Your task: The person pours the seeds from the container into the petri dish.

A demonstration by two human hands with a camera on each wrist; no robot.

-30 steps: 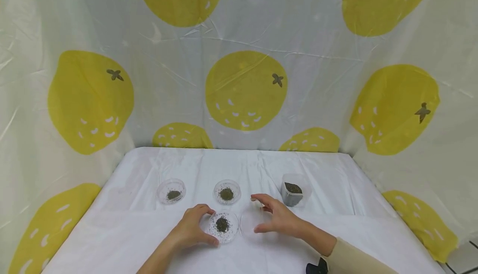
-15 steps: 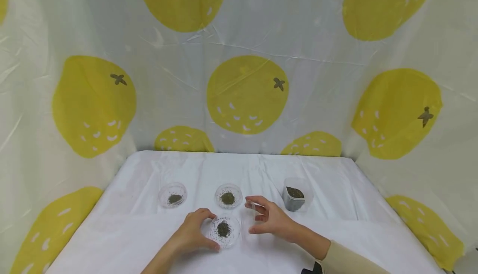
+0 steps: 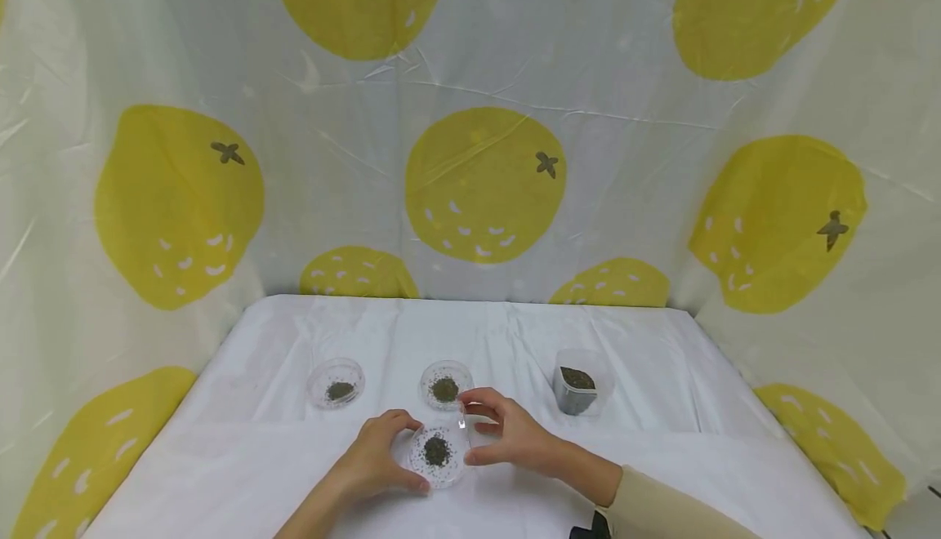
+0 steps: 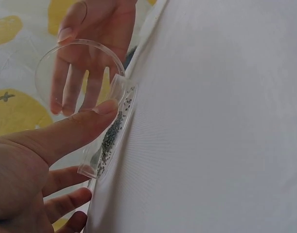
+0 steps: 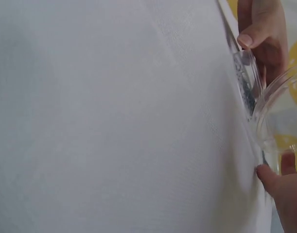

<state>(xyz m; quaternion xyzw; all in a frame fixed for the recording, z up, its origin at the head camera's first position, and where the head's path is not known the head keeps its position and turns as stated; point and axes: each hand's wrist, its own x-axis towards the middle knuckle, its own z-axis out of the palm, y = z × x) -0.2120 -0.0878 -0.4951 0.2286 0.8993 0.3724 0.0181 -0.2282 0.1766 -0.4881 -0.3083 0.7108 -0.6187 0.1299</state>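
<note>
A clear petri dish [image 3: 448, 476] with a small pile of dark granules stands on the white cloth near the front. My left hand [image 3: 378, 453] holds it by the sides, thumb at the near edge and fingers at the far edge. In the left wrist view, that thumb rests on the dish wall [image 4: 116, 83]. My right hand [image 3: 507, 434] grips a clear round lid [image 4: 43, 73] by its rim, tilted steeply up at the dish's right side. In the right wrist view the lid's edge stands close to the dish [image 5: 245, 82]; whether they touch I cannot tell.
Two more petri dishes with dark granules stand behind: one at the left [image 3: 318, 384], one in the middle [image 3: 426, 377]. At the right is a clear square tub [image 3: 576, 400] of dark granules. A lemon-print curtain [image 3: 625, 196] hangs beyond the cloth-covered table [image 3: 220, 457].
My right hand has moved left with the lid, which has gone from lying nearly flat beside the dish to tilted up at its edge. The left hand stays on the dish.
</note>
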